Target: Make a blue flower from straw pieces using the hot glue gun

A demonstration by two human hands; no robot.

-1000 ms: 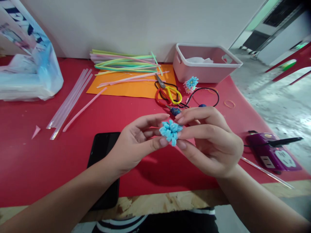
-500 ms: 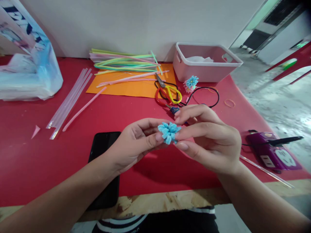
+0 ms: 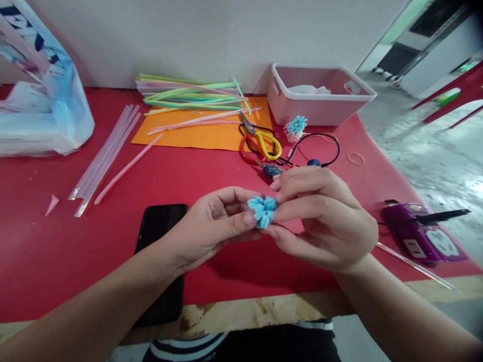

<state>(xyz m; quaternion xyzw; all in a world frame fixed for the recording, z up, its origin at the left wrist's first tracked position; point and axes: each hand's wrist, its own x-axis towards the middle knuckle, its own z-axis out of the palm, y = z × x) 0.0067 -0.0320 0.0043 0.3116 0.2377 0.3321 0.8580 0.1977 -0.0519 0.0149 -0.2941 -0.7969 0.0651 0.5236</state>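
A small blue fuzzy flower (image 3: pixel 263 211), seemingly of pipe cleaner, is held between my two hands above the red table. My left hand (image 3: pixel 222 221) pinches its left side with the thumb in front. The fingers of my right hand (image 3: pixel 324 216) close on its right side, thumb below and index finger above. Just behind my right fingers lies a glue gun (image 3: pixel 271 171), partly hidden. Scissors with one red and one yellow handle (image 3: pixel 269 145) rest beyond it. A finished-looking blue and pink flower piece (image 3: pixel 296 127) sits near the bin.
A pink bin (image 3: pixel 320 108) stands at the back right. Colourful pipe cleaners (image 3: pixel 192 95) lie on an orange sheet (image 3: pixel 169 140). A black phone (image 3: pixel 162 286) is under my left forearm. Clear sticks (image 3: pixel 107 156), a plastic bag (image 3: pixel 56 115) and a purple power strip (image 3: pixel 424 234) are around.
The blue flower has tilted, and its petals look more bunched into separate clumps. My right thumb and fingers have shifted slightly around it.
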